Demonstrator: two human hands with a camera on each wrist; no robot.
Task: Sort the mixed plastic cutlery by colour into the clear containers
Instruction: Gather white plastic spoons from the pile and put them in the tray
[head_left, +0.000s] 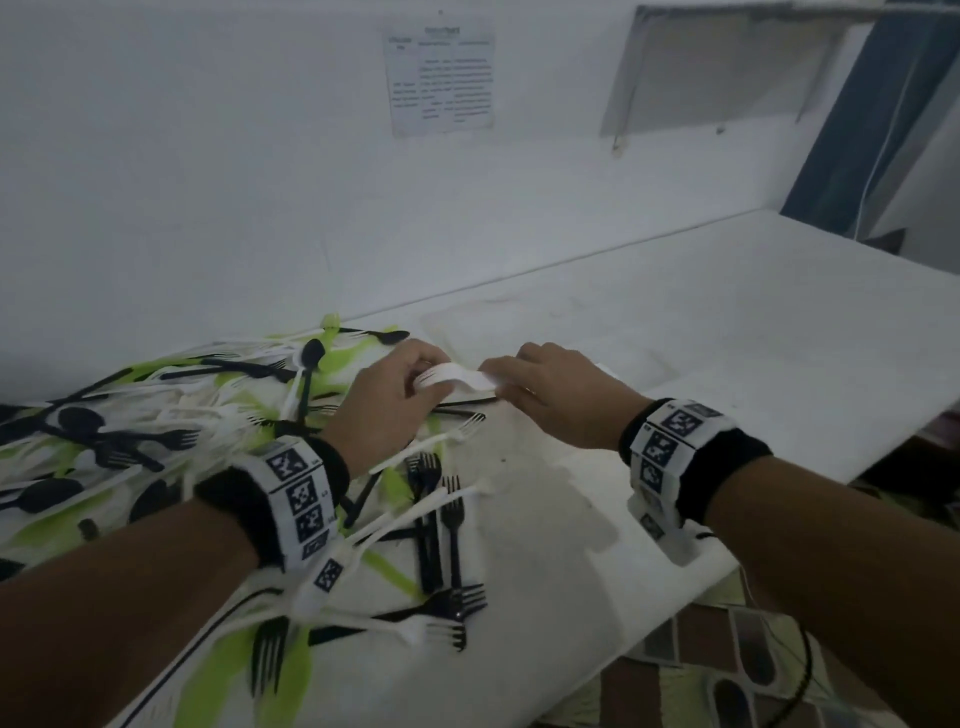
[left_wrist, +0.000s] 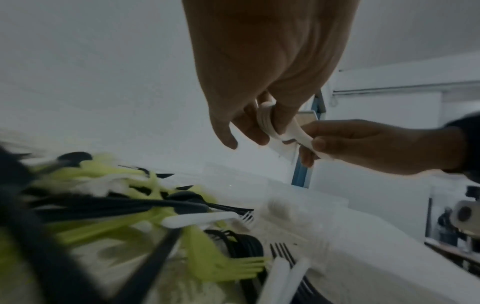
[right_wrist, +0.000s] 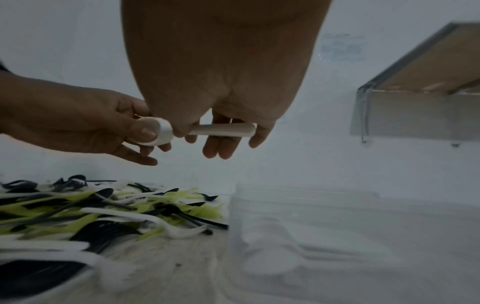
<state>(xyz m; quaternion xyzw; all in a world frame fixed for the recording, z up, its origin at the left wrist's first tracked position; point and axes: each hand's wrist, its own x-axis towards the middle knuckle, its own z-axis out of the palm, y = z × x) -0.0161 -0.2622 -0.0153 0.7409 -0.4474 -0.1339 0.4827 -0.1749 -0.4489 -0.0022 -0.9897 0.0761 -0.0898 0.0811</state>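
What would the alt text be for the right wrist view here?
Both hands hold a stack of white spoons in the air, the left hand at the bowls, the right hand on the handles. Below lie mixed black, green and white cutlery and a clear container.

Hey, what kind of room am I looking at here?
Probably a plain indoor workroom or utility space, not a kitchen for certain. A white worktop runs along a bare white wall with a printed paper notice taped up, and a heap of black, white and lime-green plastic cutlery waits for sorting.
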